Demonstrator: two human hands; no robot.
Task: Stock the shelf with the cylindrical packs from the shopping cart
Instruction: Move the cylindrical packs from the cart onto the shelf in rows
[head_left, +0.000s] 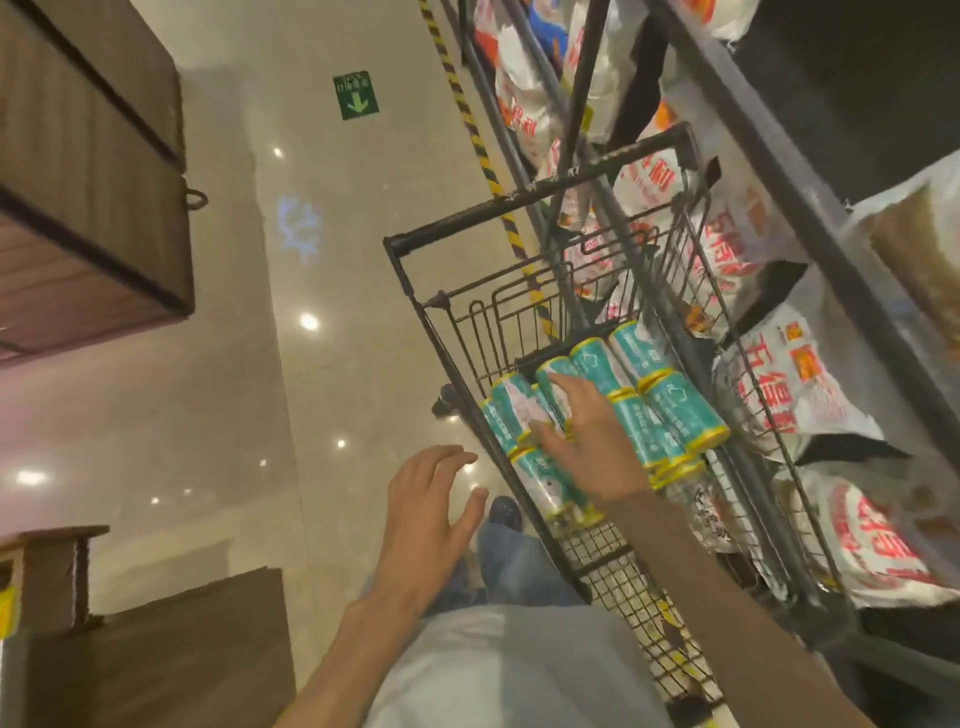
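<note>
A black wire shopping cart (535, 200) stands beside the shelf (810, 208) on the right. Inside it lie several teal cylindrical packs (675, 410) with yellow ends, piled together. My right hand (587, 441) reaches into the cart with fingers spread over one teal pack (550, 387); the fingers touch it without closing round it. My left hand (431, 499) hovers left of the cart, outside the basket, fingers relaxed and holding nothing.
The dark metal shelf holds white bags (795, 374) with red print on several levels. A yellow-black striped line (467, 119) runs along the glossy floor. Wooden crates (88, 171) stand at the left, and a brown counter (171, 660) sits near my left arm.
</note>
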